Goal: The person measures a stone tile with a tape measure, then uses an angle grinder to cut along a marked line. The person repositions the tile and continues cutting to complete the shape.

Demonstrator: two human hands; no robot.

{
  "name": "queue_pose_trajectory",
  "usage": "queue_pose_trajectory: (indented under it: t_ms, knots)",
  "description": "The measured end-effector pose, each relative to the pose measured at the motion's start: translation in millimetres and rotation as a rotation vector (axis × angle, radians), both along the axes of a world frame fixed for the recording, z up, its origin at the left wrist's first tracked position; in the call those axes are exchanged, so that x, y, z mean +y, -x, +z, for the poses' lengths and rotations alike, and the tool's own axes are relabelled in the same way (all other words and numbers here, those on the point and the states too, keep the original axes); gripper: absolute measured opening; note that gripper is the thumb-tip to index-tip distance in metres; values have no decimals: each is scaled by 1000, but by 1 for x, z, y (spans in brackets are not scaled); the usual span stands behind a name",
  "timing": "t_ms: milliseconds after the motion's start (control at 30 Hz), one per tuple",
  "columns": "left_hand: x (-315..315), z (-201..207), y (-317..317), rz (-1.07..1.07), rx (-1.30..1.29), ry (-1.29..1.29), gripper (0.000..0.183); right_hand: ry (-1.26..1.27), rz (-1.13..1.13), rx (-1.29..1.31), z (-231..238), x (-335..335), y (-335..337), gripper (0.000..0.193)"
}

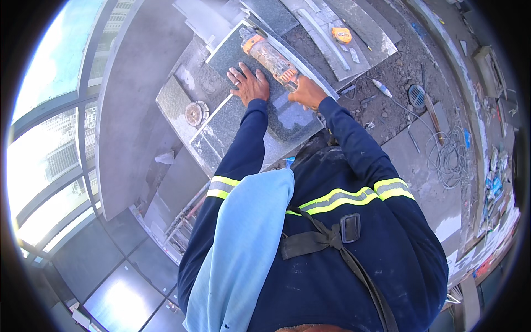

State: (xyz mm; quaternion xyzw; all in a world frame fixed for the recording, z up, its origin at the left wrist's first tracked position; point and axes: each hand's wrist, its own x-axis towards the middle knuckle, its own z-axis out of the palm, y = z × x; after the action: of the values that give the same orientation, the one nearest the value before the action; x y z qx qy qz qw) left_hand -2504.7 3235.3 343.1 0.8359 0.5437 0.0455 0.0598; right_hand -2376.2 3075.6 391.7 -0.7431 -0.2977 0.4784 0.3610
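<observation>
My right hand (308,93) is wrapped round the rear handle of an orange angle grinder (271,60), coated in dust. The grinder points away from me to the upper left, along the right side of a dark grey stone slab (225,51). Whether its disc touches the stone is hidden. My left hand (250,84) lies flat on the slab with its fingers spread, left of the grinder. A pale strip edges the slab. To the left of my left arm, a round dusty disc (196,113) rests on another stone piece (175,95).
Beyond the slab, an orange tape measure (342,35) lies on more stone pieces. A cable with a plug connector (380,86) runs over rubble at right, near a round drain grate (416,96) and coiled cable (449,157). Windows (50,138) stand at far left. Dust hangs at the top.
</observation>
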Motion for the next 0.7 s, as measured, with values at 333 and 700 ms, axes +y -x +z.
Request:
queue_pose_trajectory:
  t_ms: [333,700]
  knots:
    - [0,-1,1,2,-1,12,71,15,9,-20,-1,-8,1,52]
    - [-1,2,0,6,-1,9,71,39,11,-1,-1,-3,1,57]
